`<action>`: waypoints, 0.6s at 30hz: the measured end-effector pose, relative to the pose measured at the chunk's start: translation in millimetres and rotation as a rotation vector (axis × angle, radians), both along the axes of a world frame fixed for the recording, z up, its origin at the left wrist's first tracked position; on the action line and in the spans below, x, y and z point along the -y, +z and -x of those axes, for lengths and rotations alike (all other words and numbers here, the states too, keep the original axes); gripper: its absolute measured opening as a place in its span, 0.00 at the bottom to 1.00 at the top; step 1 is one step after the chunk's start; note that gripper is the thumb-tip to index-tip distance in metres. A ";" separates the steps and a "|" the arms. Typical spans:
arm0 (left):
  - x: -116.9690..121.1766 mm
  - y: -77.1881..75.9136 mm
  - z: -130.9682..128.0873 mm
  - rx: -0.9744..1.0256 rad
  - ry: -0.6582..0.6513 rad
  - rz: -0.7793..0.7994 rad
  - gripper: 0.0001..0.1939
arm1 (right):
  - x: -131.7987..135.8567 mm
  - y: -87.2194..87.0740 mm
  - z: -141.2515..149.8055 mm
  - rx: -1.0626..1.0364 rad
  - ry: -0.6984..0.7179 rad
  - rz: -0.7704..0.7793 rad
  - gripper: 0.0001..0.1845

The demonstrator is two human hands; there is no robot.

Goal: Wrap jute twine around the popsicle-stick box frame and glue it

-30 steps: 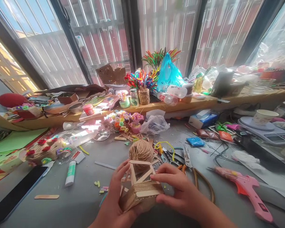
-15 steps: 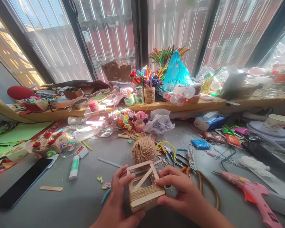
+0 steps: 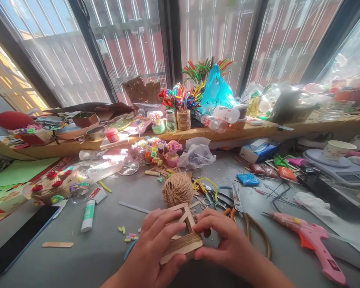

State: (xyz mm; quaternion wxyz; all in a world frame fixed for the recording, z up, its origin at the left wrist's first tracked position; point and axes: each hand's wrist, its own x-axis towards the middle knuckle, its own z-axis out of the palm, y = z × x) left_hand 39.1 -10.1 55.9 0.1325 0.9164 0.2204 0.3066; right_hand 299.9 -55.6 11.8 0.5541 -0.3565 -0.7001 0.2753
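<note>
A small box-shaped frame of wooden craft sticks [image 3: 183,253], partly wrapped with twine, is held low in the middle of the view. My left hand [image 3: 159,246] lies over its left side, fingers across the top and thumb at the near edge. My right hand [image 3: 225,238] pinches its right side, where the twine runs. A ball of jute twine [image 3: 177,189] sits just beyond the frame. Much of the frame's left part is hidden under my left fingers.
Scissors [image 3: 237,200] with brown handles lie right of the twine ball. A pink glue gun [image 3: 313,236] rests further right. On the left are a phone [image 3: 22,240], a glue stick [image 3: 88,216] and a loose craft stick [image 3: 57,245]. Behind runs a cluttered ledge [image 3: 156,138].
My left hand has moved from the frame's left edge to over its top, covering more of it. My right hand keeps its grip. The whole view has shifted slightly.
</note>
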 end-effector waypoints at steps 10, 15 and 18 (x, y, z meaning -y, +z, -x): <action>-4.7 39.6 -23.7 -0.326 0.128 0.168 0.49 | -2.1 0.6 1.1 -0.024 0.027 0.008 0.23; -5.5 26.2 -12.6 -0.140 0.117 0.150 0.49 | 1.0 12.0 -5.5 0.028 0.030 -0.004 0.23; 1.1 15.3 -4.2 -0.029 0.149 0.245 0.45 | 1.7 14.8 -6.6 0.077 0.007 -0.038 0.22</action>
